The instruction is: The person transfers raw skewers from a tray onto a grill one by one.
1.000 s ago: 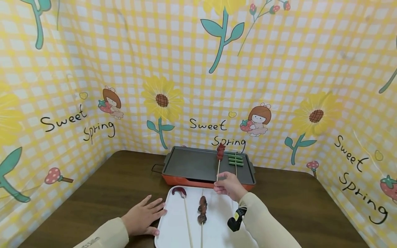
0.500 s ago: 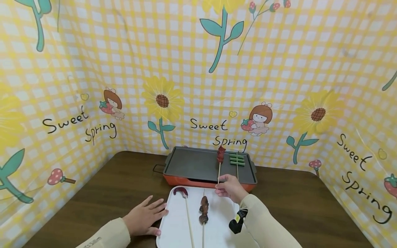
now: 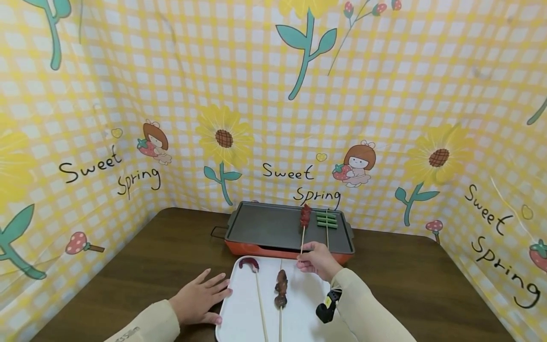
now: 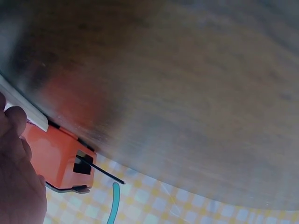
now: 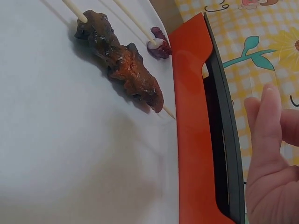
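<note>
My right hand (image 3: 318, 260) pinches the stick of a red meat skewer (image 3: 305, 216) near its lower end. The meat overlaps the right half of the dark griddle (image 3: 265, 228), left of a green vegetable skewer (image 3: 327, 219) lying there. In the right wrist view, that hand (image 5: 271, 163) shows beyond the griddle's orange front, its skewer out of sight. My left hand (image 3: 201, 298), fingers spread, touches the left rim of the white tray (image 3: 239, 313). On the tray lie a browned meat skewer (image 3: 280, 289) and a skewer with a curled dark-red tentacle-like piece (image 3: 249, 263).
The griddle's orange base (image 3: 243, 249) stands right behind the tray, with a wire handle (image 3: 217, 232) at its left end. Dark wooden table (image 3: 128, 266) extends on both sides. A yellow checked cloth (image 3: 273, 118) hangs behind and along the sides.
The red meat skewer in my right hand has tipped down a little, its meat now lower over the griddle. My left hand stays at the tray's rim.
</note>
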### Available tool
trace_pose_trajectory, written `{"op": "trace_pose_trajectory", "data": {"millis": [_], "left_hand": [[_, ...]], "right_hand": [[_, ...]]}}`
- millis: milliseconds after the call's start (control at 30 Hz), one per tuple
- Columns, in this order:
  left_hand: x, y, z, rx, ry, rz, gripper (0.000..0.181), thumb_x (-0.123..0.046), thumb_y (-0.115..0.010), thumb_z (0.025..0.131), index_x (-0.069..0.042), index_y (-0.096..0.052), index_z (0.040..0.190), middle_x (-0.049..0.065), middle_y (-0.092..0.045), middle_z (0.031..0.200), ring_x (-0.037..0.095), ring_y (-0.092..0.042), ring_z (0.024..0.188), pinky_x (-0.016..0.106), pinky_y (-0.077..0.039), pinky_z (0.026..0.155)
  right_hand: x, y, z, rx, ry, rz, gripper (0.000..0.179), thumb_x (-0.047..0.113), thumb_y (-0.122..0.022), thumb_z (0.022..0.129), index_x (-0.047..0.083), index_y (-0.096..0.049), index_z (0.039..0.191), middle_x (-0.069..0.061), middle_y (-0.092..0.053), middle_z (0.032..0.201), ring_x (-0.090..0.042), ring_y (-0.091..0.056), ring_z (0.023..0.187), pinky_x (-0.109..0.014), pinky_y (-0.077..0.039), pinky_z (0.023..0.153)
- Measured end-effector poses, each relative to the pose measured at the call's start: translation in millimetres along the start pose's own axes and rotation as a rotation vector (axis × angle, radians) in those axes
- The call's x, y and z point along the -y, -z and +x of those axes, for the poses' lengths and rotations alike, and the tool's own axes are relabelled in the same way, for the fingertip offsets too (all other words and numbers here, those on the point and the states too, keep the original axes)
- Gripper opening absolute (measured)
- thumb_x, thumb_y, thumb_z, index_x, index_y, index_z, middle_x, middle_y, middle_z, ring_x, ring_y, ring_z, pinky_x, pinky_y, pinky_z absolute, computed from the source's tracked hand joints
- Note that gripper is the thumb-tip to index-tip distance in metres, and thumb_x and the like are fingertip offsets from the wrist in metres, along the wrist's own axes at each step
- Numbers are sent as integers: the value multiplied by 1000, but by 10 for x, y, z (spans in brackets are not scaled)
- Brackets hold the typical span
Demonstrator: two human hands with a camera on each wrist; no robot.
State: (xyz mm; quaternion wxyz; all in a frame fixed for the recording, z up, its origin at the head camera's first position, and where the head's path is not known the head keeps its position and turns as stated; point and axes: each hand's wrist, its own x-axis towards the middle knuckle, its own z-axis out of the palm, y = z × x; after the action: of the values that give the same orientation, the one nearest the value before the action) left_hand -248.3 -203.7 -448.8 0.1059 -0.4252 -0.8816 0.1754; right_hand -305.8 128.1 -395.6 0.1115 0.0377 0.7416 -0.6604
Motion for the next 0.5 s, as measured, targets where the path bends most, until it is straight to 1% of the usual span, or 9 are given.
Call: {"op": "trace_pose_trajectory", "data": {"millis": [100,300,500], "left_hand": [[-2,2,4,3,-1,-3,74,-71,-31,91,-19,-60,134,2,-57,138,22,-47,133,50,-38,102],[-5,25,11,40,17,-21,73,-70,-34,90,-20,-59,136,2,-56,140,23,-45,135,51,-37,104],[-4,28,0,23,25,-24,72,-70,-35,90,-20,-59,135,2,-57,139,24,-46,134,51,-38,104]], "right_hand": [[-8,8,-13,0,-9,-11,29,-8,-58,90,-9,-50,118,-9,-66,73,-11,-62,55,-24,-55,55],[-7,30,-3,8,-13,-4,30,-8,-57,90,-10,-50,119,-9,-65,74,-11,-62,56,-24,-55,56],[-7,39,16,9,-10,6,25,-8,-58,90,-9,-51,114,-9,-64,73,-11,-61,56,-23,-54,54]]}}
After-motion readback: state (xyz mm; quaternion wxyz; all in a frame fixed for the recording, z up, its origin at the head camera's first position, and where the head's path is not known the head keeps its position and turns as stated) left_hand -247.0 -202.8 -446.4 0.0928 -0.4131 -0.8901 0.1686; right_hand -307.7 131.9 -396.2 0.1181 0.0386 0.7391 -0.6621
